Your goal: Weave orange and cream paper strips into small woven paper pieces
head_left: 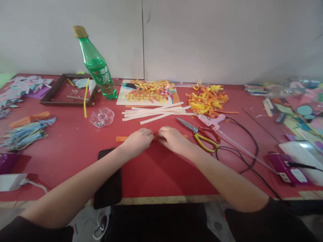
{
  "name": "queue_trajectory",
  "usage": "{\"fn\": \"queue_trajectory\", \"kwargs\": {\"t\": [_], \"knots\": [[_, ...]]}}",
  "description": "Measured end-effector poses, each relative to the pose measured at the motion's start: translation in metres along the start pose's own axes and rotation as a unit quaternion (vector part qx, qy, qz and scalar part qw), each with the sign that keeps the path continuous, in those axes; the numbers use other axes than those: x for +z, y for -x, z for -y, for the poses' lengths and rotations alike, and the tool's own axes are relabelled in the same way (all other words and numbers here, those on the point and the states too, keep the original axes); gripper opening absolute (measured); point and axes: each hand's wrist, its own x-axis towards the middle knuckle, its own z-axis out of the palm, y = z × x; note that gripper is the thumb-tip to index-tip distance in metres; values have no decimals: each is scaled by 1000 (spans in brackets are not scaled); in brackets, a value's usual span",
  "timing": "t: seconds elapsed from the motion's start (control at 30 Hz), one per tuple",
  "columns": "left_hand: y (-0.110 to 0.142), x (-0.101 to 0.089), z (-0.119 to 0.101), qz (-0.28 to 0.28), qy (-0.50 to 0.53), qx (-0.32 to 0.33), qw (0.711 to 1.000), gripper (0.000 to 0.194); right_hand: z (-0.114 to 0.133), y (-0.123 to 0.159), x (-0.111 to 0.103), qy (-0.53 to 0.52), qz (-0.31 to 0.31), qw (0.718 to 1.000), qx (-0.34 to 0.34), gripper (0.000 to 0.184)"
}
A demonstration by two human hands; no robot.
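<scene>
An orange paper strip [121, 138] lies crosswise on the red table in front of me. My left hand [141, 138] is closed on it, fingers bent down towards the middle. Close beside it, my right hand [172, 138] pinches the same strip, whose other end shows just past the knuckles. The fingertips nearly meet, and the part of the strip between them is mostly hidden. Just beyond the hands lies a loose bunch of cream paper strips [151, 113]. Scissors [199, 131] with red and yellow handles rest to the right of my right hand.
A pink glue gun [212, 120] with a black cord lies behind the scissors. A green bottle [98, 70], a brown frame [45, 101] and a clear flower-shaped dish [101, 117] stand left. Yellow-orange folded paper [209, 99] is piled behind. A black phone [108, 185] lies under my left forearm.
</scene>
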Motion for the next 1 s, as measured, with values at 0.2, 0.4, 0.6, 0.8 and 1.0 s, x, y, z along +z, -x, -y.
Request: {"fn": "queue_trajectory", "kwargs": {"t": [0.2,0.4,0.6,0.8,1.0], "knots": [[-3,3,0,-16,22,-7,1000,21,-6,-1,-6,-7,5,993,117,10],[-3,3,-1,-25,45,-23,998,23,-1,-1,-11,36,25,987,154,16],[-6,-2,-3,-26,66,-50,996,25,8,1,-16,53,40,981,180,16],[-10,-7,-3,-25,87,-78,993,21,6,-1,-21,39,67,980,183,16],[-15,-9,-5,-16,100,-79,992,23,-5,5,-28,5,69,983,169,8]]}}
